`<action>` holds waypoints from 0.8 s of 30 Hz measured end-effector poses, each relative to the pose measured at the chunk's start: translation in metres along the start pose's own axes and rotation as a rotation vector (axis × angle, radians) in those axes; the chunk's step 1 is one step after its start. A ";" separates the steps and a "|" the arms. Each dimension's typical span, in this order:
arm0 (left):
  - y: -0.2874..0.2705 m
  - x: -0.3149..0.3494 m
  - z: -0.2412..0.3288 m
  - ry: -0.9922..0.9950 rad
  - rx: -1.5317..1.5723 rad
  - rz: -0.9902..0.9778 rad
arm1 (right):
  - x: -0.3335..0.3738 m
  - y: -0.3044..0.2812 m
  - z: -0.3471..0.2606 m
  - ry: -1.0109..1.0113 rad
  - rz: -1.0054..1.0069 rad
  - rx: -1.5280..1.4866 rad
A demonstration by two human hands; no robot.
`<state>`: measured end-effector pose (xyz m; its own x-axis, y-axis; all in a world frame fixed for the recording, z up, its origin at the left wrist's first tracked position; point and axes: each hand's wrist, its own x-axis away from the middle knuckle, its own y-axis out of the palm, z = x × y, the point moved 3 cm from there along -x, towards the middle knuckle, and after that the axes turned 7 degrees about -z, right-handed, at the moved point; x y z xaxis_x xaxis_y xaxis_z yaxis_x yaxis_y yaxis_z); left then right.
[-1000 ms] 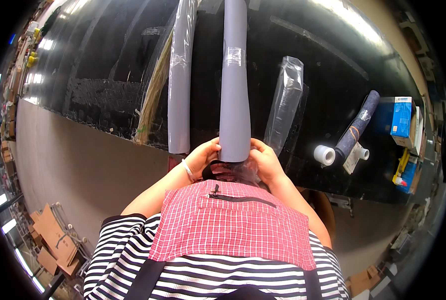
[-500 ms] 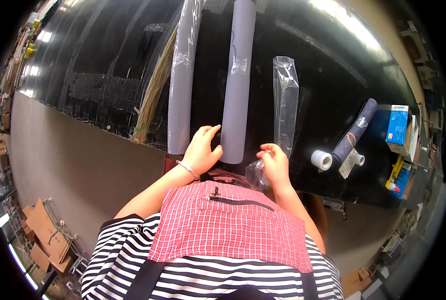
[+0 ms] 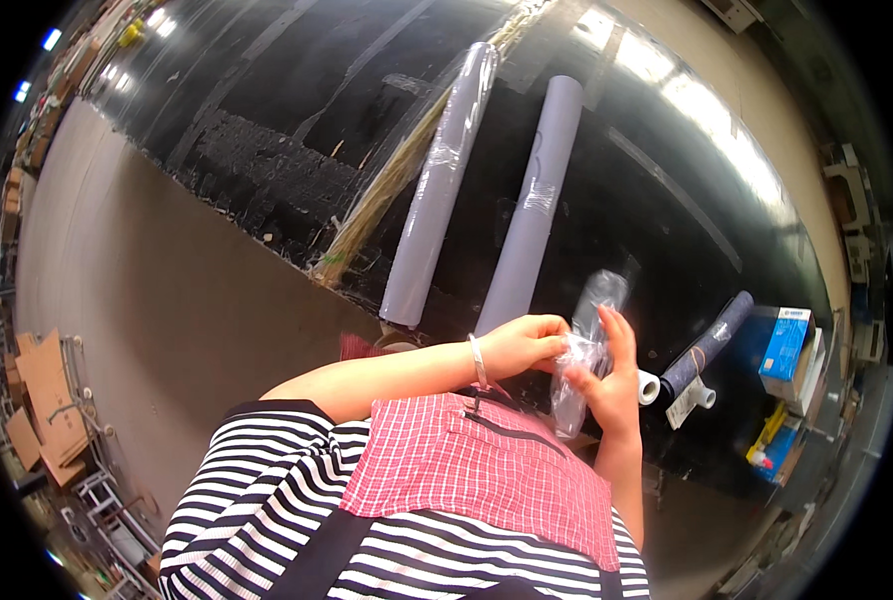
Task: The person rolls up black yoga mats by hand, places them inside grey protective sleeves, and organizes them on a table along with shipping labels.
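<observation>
Pinches a crumpled clear plastic sleeve (image 3: 567, 405) at its left edge, between the thumb and forefinger of the left hand (image 3: 515, 348). Grips the same sleeve from the other side with the right hand (image 3: 615, 385), thumb pressed in front, fingers partly spread along the right edge. Cannot tell the exact placing of the left hand's remaining fingers. Holds the sleeve right of centre in front of the body, one end jutting past the fingertips toward the black table (image 3: 257, 115), the other hanging below the right thumb. Wears a pale bracelet (image 3: 478, 360) on the left wrist, a red checked apron (image 3: 467, 450) over a striped shirt (image 3: 257, 475).

Just beyond the left hand, a purple-grey roll (image 3: 535, 200), banded with clear film, its near end partly hidden. Left of it and apart, a plastic-wrapped roll (image 3: 439, 180), then a straw-coloured bundle (image 3: 382, 200) slanting across the table. To the right of the right hand, a white roll (image 3: 649, 388) close by, then a dark blue roll (image 3: 709, 345) with a band around it. Farther right, a blue box (image 3: 787, 350).
</observation>
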<state>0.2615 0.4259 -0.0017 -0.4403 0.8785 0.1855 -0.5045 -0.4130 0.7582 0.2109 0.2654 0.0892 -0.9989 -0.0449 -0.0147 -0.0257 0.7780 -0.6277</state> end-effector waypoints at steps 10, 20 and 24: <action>-0.147 0.019 0.155 0.122 -1.263 0.835 | 0.066 0.057 0.050 0.715 -0.213 -1.135; -0.248 -0.025 0.177 -0.279 -0.934 1.042 | 0.077 0.071 -0.013 0.859 -0.390 -0.611; -0.214 -0.019 0.177 0.009 -0.689 0.869 | 0.087 0.067 0.018 0.816 -0.243 -0.603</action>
<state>0.5089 0.5404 -0.0565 -0.8489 0.2238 0.4789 -0.3250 -0.9354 -0.1389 0.1231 0.3019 0.0318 -0.6816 0.0200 0.7315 -0.0209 0.9987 -0.0468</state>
